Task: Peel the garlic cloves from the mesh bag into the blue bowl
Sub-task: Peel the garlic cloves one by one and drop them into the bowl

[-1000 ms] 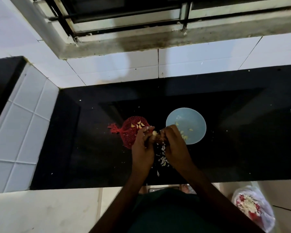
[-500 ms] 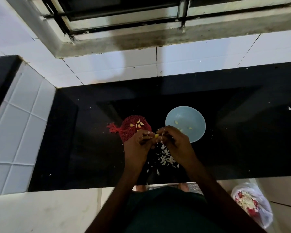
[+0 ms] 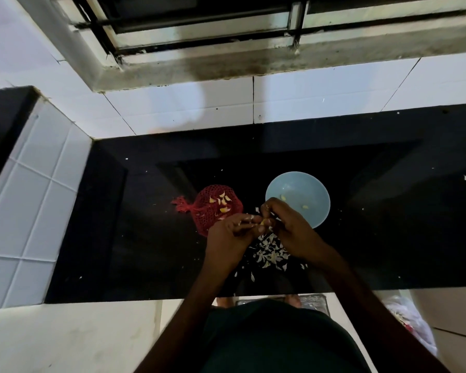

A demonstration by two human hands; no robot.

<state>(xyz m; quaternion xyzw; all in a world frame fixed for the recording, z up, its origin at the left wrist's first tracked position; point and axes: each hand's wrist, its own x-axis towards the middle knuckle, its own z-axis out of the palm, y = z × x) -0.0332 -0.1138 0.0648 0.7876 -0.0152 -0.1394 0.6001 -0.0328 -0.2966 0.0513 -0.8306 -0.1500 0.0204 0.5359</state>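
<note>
Peeling looks to be the step in hand. The left hand [image 3: 228, 243] and the right hand [image 3: 293, 235] meet over the dark desk [image 3: 145, 238]. The fingers [image 3: 242, 219] of both curl in on one small yellowish garlic clove [image 3: 262, 222] pinched between their tips. The left seems to steady it while the right picks at its skin; how much skin is left is too small to tell.

Just below the fingers, toward the person, a heap of pale skins [image 3: 269, 251] lies on the desk. Just left of the fingers, partly behind the left hand, sits the red mesh bag [image 3: 215, 208], with a few cloves showing through the net. Just beyond the fingers to the right stands the blue bowl [image 3: 293, 181], its near rim hidden by the right hand and a few peeled cloves [image 3: 305, 207] inside.

The next move, I judge, calls for stripping the last skin. Then a short reach up and right would drop the clean clove over the rim, with the skin falling on the heap and not in the bowl.
</note>
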